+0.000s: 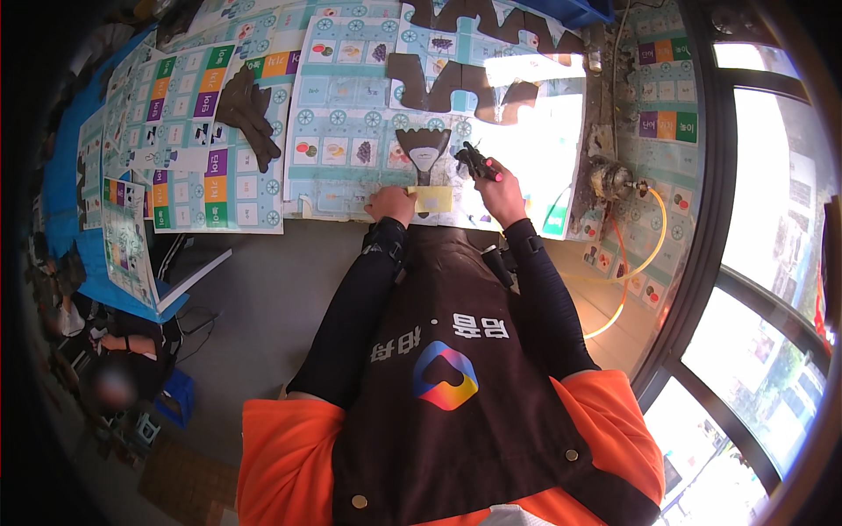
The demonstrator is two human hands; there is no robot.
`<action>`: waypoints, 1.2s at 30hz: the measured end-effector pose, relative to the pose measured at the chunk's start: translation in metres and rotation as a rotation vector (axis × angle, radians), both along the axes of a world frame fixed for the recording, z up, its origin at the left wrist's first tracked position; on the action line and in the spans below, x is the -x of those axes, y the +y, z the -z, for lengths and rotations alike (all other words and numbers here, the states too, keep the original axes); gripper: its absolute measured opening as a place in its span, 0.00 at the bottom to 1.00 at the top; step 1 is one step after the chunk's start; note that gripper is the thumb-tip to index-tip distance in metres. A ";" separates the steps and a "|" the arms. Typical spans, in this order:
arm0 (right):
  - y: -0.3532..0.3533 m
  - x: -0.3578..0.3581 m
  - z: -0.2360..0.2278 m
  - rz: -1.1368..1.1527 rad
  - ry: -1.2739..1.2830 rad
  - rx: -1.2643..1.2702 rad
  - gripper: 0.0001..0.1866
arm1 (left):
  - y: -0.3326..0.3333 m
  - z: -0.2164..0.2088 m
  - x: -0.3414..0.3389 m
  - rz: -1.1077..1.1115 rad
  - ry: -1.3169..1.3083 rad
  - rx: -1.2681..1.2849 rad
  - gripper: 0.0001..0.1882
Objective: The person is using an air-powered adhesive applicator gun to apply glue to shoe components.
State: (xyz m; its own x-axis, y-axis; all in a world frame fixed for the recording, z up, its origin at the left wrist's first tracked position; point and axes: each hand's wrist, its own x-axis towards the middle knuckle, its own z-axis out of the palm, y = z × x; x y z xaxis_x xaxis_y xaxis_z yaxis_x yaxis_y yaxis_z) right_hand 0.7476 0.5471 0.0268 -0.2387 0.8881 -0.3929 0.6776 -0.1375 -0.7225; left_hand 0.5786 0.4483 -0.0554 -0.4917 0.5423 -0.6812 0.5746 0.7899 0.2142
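Note:
Near the table's front edge, my left hand (pixel 390 206) is curled, its fingertips at the left edge of a small yellow card (pixel 432 200). The card lies across the narrow lower part of a dark brown cut piece (pixel 408 138), which has a fan-shaped top and a pale patch in its middle. To the right of that piece, my right hand (pixel 500 195) is closed round a black handheld tool (pixel 474 161) with pinkish-red parts. Its tip points up and left, apart from the brown piece. The tool's exact kind is not clear.
Joined brown zigzag pieces (pixel 421 83) lie farther back, and a pile of brown strips (pixel 250 114) is at left. Printed sheets (pixel 324 193) cover the table. A fitting with a yellow hose (pixel 660 215) stands at right by windows. Another person (pixel 118 377) sits far left.

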 end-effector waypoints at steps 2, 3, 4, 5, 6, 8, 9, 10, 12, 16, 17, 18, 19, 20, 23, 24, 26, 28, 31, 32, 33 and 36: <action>-0.001 0.004 -0.010 -0.054 -0.051 0.025 0.17 | 0.000 0.000 0.000 -0.004 0.004 0.003 0.17; -0.001 0.003 -0.008 -0.052 -0.052 0.025 0.17 | 0.001 -0.002 0.000 -0.005 -0.014 0.014 0.18; -0.001 0.002 -0.005 -0.034 -0.036 0.005 0.17 | 0.002 -0.003 0.000 -0.006 -0.031 0.026 0.18; -0.001 0.001 -0.004 -0.016 -0.021 -0.015 0.16 | 0.003 -0.005 0.000 -0.005 -0.031 0.025 0.18; -0.001 0.001 -0.004 -0.016 -0.021 -0.015 0.16 | 0.003 -0.006 0.000 -0.001 -0.037 0.027 0.18; 0.001 0.002 -0.004 0.040 -0.010 -0.022 0.16 | 0.003 -0.007 0.000 0.004 -0.043 0.030 0.18; 0.001 0.002 -0.005 0.040 -0.010 -0.021 0.16 | 0.002 -0.007 0.000 0.006 -0.040 0.027 0.19; 0.002 0.002 -0.006 0.035 -0.025 -0.025 0.15 | 0.002 -0.006 0.000 0.009 -0.037 0.025 0.19; 0.003 0.002 -0.009 0.029 -0.040 -0.028 0.15 | 0.002 -0.004 0.000 0.000 -0.027 0.024 0.18; 0.002 0.000 -0.006 0.021 -0.046 -0.003 0.15 | 0.001 -0.001 0.000 0.000 -0.001 0.021 0.18; 0.001 -0.001 -0.004 0.018 -0.033 -0.010 0.16 | 0.001 -0.001 0.000 0.000 0.000 0.021 0.18; 0.001 -0.001 -0.005 0.017 -0.033 -0.009 0.16 | 0.002 -0.001 0.000 -0.004 -0.009 0.019 0.18; 0.000 -0.001 -0.007 -0.020 -0.066 -0.003 0.16 | 0.002 -0.001 0.001 -0.009 -0.018 0.018 0.17; -0.001 0.000 -0.008 -0.058 -0.099 0.004 0.17 | 0.001 -0.001 0.001 -0.009 -0.018 0.019 0.17; -0.004 0.000 -0.008 -0.088 -0.080 0.044 0.18 | 0.003 -0.006 0.000 -0.004 -0.020 0.016 0.18; -0.004 -0.001 -0.006 -0.089 -0.080 0.043 0.18 | 0.003 -0.007 0.000 0.005 -0.024 0.019 0.18; -0.004 -0.001 -0.002 -0.137 -0.095 0.082 0.18 | 0.003 -0.009 0.000 0.014 -0.028 0.021 0.18; -0.002 0.000 -0.003 -0.106 -0.090 0.057 0.18 | 0.003 -0.010 0.000 0.009 -0.031 0.014 0.18; -0.001 0.002 -0.007 -0.032 -0.069 0.018 0.18 | 0.003 -0.011 0.000 0.002 -0.031 0.021 0.17; -0.001 0.002 -0.008 0.013 -0.053 0.004 0.18 | 0.003 -0.011 0.000 0.000 -0.031 0.021 0.17; 0.001 0.002 -0.008 0.009 -0.055 0.002 0.18 | 0.003 -0.011 0.001 0.002 -0.030 0.011 0.17; 0.000 -0.001 -0.004 -0.078 -0.069 0.003 0.19 | 0.002 -0.012 0.001 0.010 -0.027 0.001 0.17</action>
State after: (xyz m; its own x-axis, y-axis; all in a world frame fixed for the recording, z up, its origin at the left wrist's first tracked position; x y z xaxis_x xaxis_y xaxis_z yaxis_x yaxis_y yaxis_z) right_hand 0.7482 0.5474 0.0311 -0.2795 0.8667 -0.4131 0.7344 -0.0842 -0.6735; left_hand 0.5778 0.4503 -0.0438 -0.4677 0.5462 -0.6949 0.5766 0.7844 0.2284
